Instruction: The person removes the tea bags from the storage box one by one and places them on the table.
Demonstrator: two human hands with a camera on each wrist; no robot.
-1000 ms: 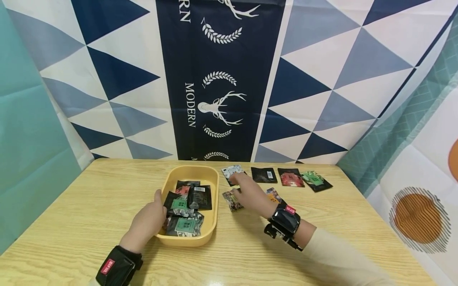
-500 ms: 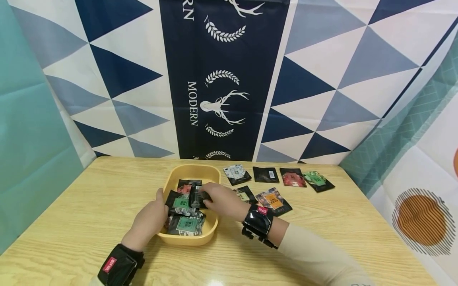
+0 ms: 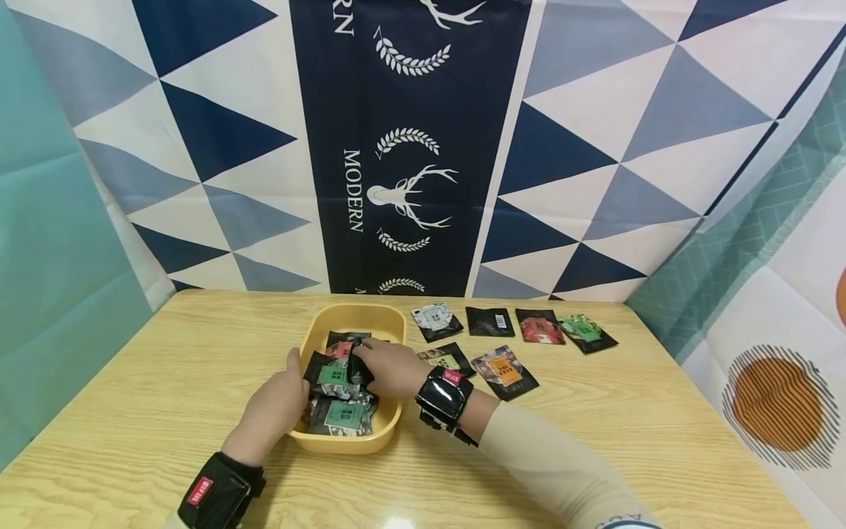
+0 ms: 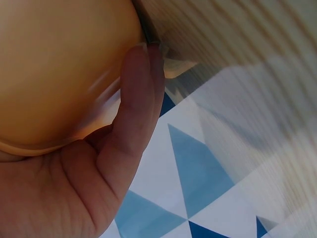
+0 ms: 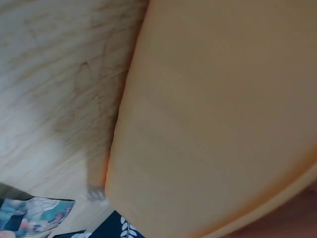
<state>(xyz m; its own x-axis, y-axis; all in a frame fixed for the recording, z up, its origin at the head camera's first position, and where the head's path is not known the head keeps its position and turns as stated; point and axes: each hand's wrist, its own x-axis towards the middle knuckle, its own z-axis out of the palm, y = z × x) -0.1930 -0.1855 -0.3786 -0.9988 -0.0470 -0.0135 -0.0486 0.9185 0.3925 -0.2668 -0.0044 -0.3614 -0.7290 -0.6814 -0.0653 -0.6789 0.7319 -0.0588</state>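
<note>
My left hand [image 3: 271, 411] grips the left side of a yellow plastic tub [image 3: 350, 445]. In the left wrist view, the fingers [image 4: 133, 99] lie along the tub's outer wall. My right hand [image 3: 393, 371] reaches over the right rim and pinches a black sachet [image 3: 358, 369] inside, its fingertips partly hidden. Around that sachet lie others: one with a red label [image 3: 340, 350], one with a green label [image 3: 333, 375] and another green-labelled one [image 3: 344, 416] nearer me. Only the tub's outer wall [image 5: 198, 119] fills most of the right wrist view.
Right of the tub, several sachets lie flat on the wooden table [image 3: 165, 367]: a white-topped one [image 3: 436, 319], a black one with a barcode [image 3: 489, 322], a red one [image 3: 540, 328], a green one [image 3: 585, 332], an orange-labelled one [image 3: 505, 371]. A patterned cloth [image 3: 410, 147] hangs behind.
My right hand has moved left from the table sachets into the tub and taken hold of the black barcoded sachet, which is now tilted. The left hand has stayed at the tub's side.
</note>
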